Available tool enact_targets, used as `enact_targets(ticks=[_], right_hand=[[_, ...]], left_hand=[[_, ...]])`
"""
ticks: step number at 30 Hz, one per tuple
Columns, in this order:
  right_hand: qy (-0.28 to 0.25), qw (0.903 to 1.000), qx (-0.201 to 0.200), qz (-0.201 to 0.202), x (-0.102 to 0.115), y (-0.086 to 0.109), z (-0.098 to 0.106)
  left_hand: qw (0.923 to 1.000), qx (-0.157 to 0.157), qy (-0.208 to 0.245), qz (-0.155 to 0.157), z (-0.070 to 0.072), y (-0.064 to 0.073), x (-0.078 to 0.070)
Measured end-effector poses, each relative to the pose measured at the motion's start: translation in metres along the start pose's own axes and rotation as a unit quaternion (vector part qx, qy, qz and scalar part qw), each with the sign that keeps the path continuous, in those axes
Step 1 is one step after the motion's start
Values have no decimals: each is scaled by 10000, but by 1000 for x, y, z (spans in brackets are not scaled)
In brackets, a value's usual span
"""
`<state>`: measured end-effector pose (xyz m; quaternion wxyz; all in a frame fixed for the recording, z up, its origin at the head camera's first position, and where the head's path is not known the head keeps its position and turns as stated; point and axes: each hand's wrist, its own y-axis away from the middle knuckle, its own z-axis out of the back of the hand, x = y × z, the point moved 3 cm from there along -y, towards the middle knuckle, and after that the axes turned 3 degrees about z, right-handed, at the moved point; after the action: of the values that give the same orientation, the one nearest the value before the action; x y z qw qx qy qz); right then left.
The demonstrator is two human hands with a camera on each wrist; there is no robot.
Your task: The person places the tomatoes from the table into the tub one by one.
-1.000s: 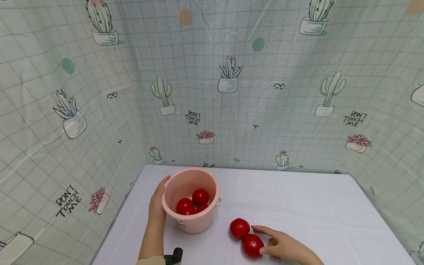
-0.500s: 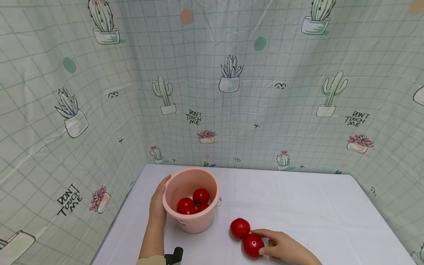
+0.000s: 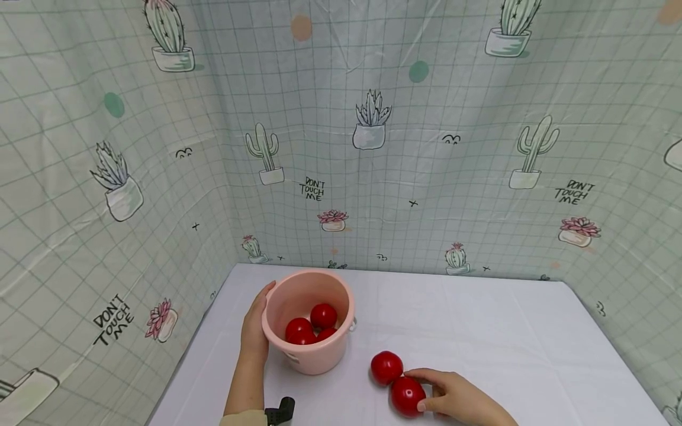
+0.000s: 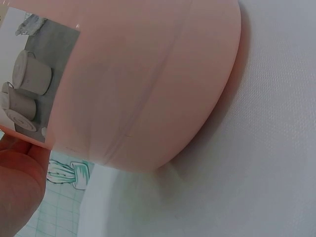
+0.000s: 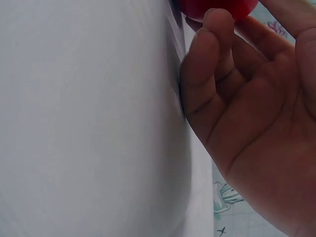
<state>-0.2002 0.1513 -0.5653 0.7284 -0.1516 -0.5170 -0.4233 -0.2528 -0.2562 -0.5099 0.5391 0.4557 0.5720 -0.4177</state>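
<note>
A pink bucket [image 3: 314, 358] stands on the white table, its mouth leaning toward the head camera. Several red tomatoes [image 3: 323, 316] lie inside it. My left hand [image 3: 254, 331] holds the bucket's left side, fingertips at the rim; the left wrist view shows that hand [image 4: 22, 182] against the bucket wall [image 4: 133, 84]. Two more tomatoes rest side by side right of the bucket. My right hand [image 3: 453, 393] pinches the nearer tomato [image 3: 407, 396] between thumb and index finger, while the other tomato [image 3: 386, 367] sits just behind it. In the right wrist view, the remaining fingers [image 5: 200, 74] curl below a tomato [image 5: 212, 7].
A white cloth [image 3: 479, 331] covers the table. Grid-patterned curtains [image 3: 405, 177] with cactus drawings rise at the back and both sides. A black strap mount [image 3: 280, 411] sits at the left wrist. The bucket carries a printed label [image 4: 37, 74].
My right index finger has come down onto the nearer tomato, and the thumb stays at its side. The left hand and bucket have stayed in place.
</note>
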Motion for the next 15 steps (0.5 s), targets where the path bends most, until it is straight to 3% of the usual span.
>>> enact_targets(ticks=[15], right_hand=[[-164, 9997, 138, 143, 0, 4, 2]], left_hand=[[10000, -8, -30, 35, 0, -2, 2]])
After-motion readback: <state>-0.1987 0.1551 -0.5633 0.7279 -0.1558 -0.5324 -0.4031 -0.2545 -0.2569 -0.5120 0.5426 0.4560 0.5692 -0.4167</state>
